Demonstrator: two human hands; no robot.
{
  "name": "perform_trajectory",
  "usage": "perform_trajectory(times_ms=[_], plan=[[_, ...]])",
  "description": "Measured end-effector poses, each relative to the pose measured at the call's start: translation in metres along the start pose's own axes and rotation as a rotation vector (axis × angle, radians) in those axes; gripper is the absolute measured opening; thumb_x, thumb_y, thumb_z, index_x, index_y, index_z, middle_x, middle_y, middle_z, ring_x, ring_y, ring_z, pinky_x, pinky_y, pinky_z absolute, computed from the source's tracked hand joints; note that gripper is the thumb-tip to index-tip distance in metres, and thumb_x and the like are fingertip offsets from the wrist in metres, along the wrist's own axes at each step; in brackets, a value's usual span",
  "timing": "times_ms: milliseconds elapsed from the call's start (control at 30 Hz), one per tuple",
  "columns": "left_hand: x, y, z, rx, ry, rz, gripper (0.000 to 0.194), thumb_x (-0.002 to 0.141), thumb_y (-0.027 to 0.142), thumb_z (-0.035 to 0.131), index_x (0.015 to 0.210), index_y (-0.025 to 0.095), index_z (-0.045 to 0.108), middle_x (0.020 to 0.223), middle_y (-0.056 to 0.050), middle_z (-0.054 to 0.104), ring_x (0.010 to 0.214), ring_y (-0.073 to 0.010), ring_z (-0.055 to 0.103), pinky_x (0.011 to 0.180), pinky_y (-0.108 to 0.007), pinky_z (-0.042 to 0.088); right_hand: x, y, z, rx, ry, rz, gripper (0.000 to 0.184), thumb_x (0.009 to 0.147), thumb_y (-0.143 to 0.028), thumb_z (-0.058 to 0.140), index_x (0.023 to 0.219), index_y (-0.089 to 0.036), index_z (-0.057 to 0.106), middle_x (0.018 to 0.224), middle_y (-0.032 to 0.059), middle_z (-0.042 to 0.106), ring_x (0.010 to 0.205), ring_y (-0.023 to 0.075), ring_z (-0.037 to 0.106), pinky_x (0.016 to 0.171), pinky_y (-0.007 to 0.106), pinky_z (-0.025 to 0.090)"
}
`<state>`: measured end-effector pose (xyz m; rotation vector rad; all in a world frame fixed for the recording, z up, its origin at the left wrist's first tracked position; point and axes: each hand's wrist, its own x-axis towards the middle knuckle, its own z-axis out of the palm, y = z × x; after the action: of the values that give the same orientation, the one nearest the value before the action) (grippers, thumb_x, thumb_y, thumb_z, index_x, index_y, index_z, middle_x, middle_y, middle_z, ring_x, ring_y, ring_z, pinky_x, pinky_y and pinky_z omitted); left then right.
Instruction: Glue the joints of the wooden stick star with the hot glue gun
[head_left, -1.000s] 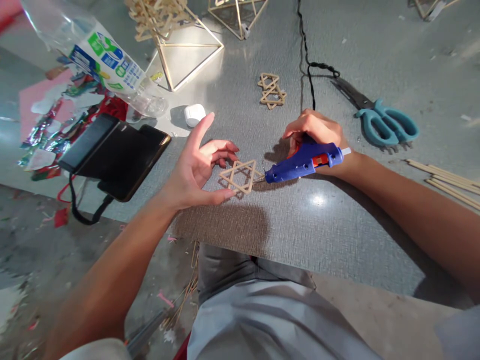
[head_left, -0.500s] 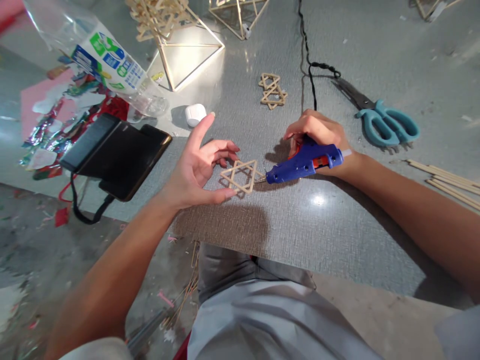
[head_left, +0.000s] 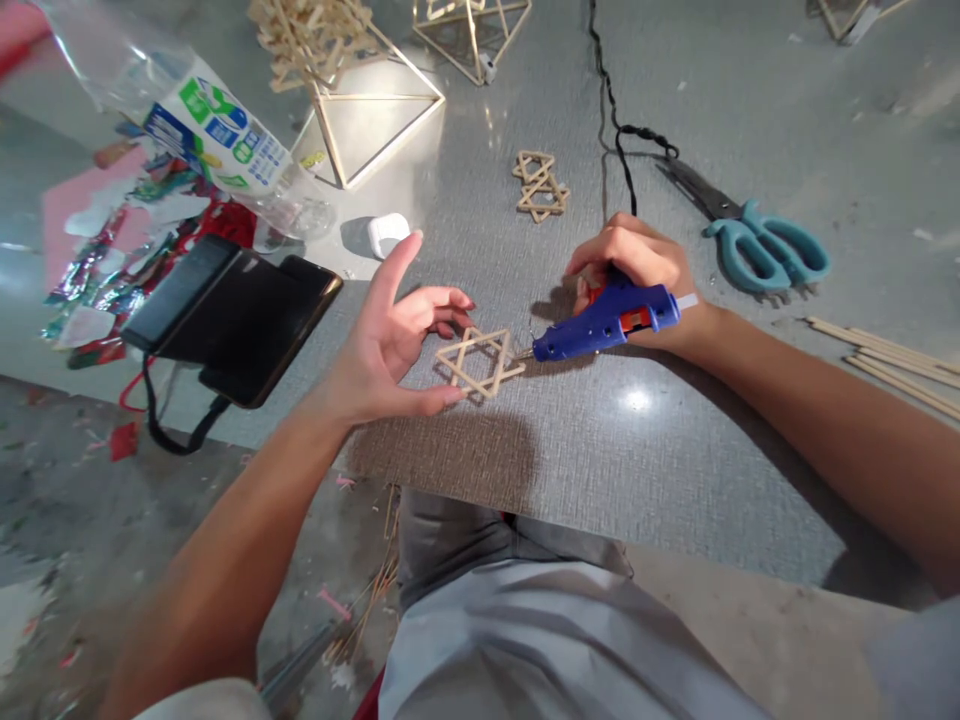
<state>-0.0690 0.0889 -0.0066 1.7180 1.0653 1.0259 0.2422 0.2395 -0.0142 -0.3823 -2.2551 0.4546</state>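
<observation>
My left hand (head_left: 386, 350) holds a small six-pointed star (head_left: 500, 366) made of thin wooden sticks. The thumb tip is at its lower edge, the other fingertips are at its upper edge, and the index finger sticks up. A blue hot glue gun (head_left: 600, 328) is wrapped in the fingers of my right hand (head_left: 637, 255). Its metal nozzle points left, right beside the star's right side; whether it touches is hard to tell. Beyond the hands, two joined stick stars (head_left: 541, 190) lie on the grey table (head_left: 585, 440).
Blue-handled scissors (head_left: 772, 248) and loose wooden sticks (head_left: 892, 355) lie at right. A black cord (head_left: 611, 90) runs toward the glue gun. At left are a phone (head_left: 277, 330), a white case (head_left: 388, 236), a plastic bottle (head_left: 232, 130) and shiny scraps. A stick frame (head_left: 382, 150) stands behind.
The star in my left hand has turned and tilted slightly, with its right point now lower, just below the nozzle. My right hand and the glue gun have barely moved.
</observation>
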Motion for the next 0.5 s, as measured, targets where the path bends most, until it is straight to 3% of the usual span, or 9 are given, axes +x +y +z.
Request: perform_trajectory(times_ms=[200, 367, 500], plan=[[-0.002, -0.001, -0.004, 0.133, -0.088, 0.034, 0.139, 0.083, 0.045, 0.097, 0.178, 0.034, -0.005, 0.147, -0.016, 0.062, 0.125, -0.0309, 0.067, 0.117, -0.064, 0.052, 0.001, 0.001, 0.003, 0.096, 0.181, 0.015, 0.011, 0.096, -0.034, 0.074, 0.100, -0.030, 0.065, 0.078, -0.0018, 0.060, 0.072, 0.0197, 0.060, 0.071, 0.038, 0.051], [-0.005, 0.001, -0.008, 0.198, -0.142, 0.030, 0.124, 0.091, 0.034, 0.086, 0.178, 0.043, -0.002, 0.164, -0.017, 0.053, 0.148, -0.0369, 0.060, 0.124, -0.069, 0.046, 0.004, 0.008, 0.004, 0.264, 0.297, 0.162, 0.020, 0.090, -0.034, 0.081, 0.094, -0.029, 0.062, 0.074, -0.0030, 0.057, 0.062, 0.0162, 0.051, 0.060, 0.036, 0.040], [-0.017, 0.014, 0.003, 0.323, -0.096, 0.019, 0.118, 0.093, 0.041, 0.080, 0.179, 0.037, -0.001, 0.169, -0.019, 0.048, 0.155, -0.0380, 0.052, 0.128, -0.067, 0.042, 0.007, 0.015, 0.004, 0.331, 0.401, 0.309, 0.019, 0.085, -0.027, 0.079, 0.089, -0.027, 0.060, 0.079, -0.0017, 0.064, 0.064, 0.0149, 0.055, 0.059, 0.032, 0.042]])
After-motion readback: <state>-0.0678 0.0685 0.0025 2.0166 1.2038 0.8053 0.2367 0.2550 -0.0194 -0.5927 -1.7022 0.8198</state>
